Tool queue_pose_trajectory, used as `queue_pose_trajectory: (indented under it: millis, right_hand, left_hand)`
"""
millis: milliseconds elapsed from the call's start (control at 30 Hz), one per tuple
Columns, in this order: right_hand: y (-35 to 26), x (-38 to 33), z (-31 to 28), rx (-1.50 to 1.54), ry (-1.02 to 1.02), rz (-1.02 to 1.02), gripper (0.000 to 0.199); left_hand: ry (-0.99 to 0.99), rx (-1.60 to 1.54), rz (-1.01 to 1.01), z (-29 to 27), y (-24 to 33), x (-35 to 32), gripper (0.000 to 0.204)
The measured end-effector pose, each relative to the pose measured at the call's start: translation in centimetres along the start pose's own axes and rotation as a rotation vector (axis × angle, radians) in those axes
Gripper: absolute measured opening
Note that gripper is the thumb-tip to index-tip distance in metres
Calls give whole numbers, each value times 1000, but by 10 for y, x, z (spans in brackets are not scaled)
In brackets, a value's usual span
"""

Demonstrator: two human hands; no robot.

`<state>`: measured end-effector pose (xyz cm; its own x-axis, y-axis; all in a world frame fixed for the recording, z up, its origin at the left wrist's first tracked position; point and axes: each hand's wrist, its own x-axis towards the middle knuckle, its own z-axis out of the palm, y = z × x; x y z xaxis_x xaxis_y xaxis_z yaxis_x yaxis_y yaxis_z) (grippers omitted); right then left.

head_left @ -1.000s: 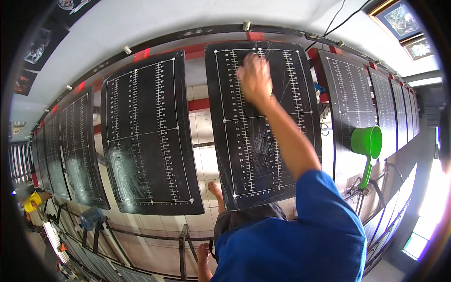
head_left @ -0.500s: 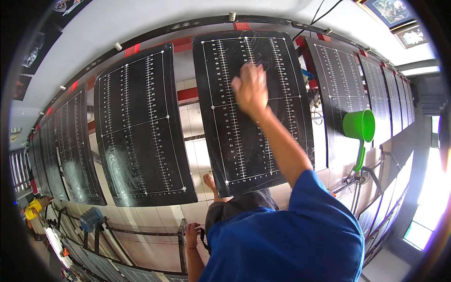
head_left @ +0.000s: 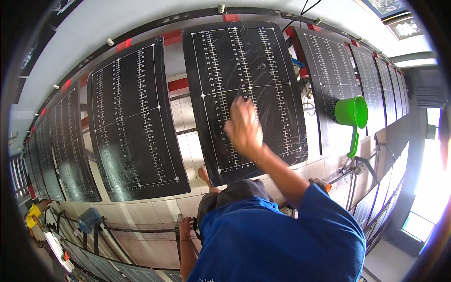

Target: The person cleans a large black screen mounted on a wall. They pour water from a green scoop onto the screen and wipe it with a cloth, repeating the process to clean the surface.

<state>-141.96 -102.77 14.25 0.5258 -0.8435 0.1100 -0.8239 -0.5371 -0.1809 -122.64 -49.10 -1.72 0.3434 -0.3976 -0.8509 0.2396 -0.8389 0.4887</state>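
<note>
A large black board (head_left: 221,101) printed with white scale marks and lines lies in front of me, with whitish smears across its surface. My right hand (head_left: 245,128) is palm down over its lower middle, blurred by motion; the fingers look stretched out, and no tool shows in them. Low beside my left hip, my left hand (head_left: 186,226) is closed next to the end of a dark metal frame (head_left: 178,235). My body and a dark strap partly hide what its fingers hold.
Similar boards stand in a row to the left (head_left: 134,122) and right (head_left: 329,70) on a red and black rack. A green dipper (head_left: 347,112) sits at the right. Behind me are a blue water bottle (head_left: 89,220), a yellow object (head_left: 33,215) and more frames. Pale tiles (head_left: 188,141) show between boards.
My right hand has slid down the board toward me, from its upper part to below the middle line. The view has shifted slightly; my left hand stays beside the frame.
</note>
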Motion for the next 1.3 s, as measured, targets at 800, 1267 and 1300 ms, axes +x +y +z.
queue_pose_trajectory:
  millis: [800,1267,1300]
  right_hand:
    - [123,44,4,-150,305,315,65]
    - [149,-46,16,-316,168,538,73]
    - [112,-11,12,-112,272,680,77]
  left_hand:
    - [-19,-9,-86,-19,58,6,33]
    - [-41,-2,-66,-34,80,38,29]
    - [-55,22,-32,-33,80,39,29]
